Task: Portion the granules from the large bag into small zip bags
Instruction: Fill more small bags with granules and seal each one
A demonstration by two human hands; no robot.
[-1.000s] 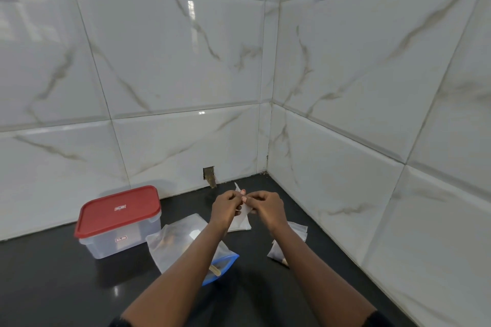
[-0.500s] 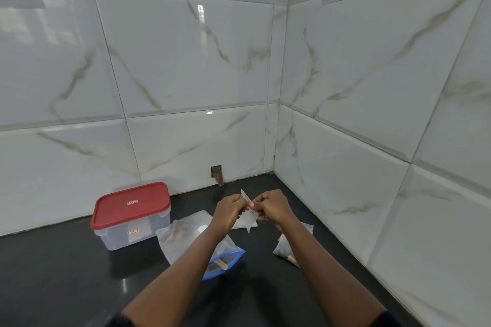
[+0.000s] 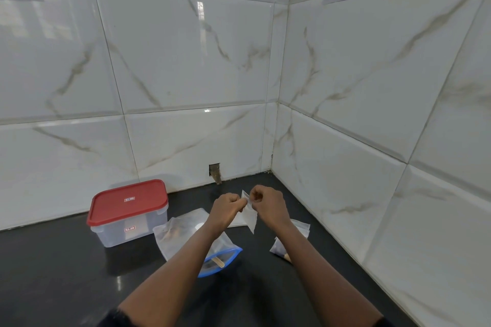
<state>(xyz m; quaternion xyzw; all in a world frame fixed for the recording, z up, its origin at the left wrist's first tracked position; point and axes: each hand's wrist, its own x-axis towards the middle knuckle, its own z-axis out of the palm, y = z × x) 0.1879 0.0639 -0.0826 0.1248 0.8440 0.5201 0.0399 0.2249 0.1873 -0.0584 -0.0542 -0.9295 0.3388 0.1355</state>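
Note:
A small clear zip bag (image 3: 250, 216) hangs above the black counter, pinched at its top edge by my left hand (image 3: 227, 206) and my right hand (image 3: 267, 202), one on each side. Below my left forearm lies the large clear bag (image 3: 180, 233) with a blue zip rim; brown granules show inside, and a wooden stick pokes from its mouth. Partly under my right forearm lie small bags (image 3: 281, 247), one with brown contents. More flat small bags (image 3: 237, 221) rest behind the held one.
A clear plastic box with a red lid (image 3: 127, 204) stands at the left near the wall. Marble-look tiled walls meet in a corner (image 3: 271, 167) just behind my hands. The black counter (image 3: 53, 273) stretches to the left and front.
Both hands have stayed together on the small bag's top edge. The bag now hangs lower between them. The camera has shifted slightly, so the box sits further right in view.

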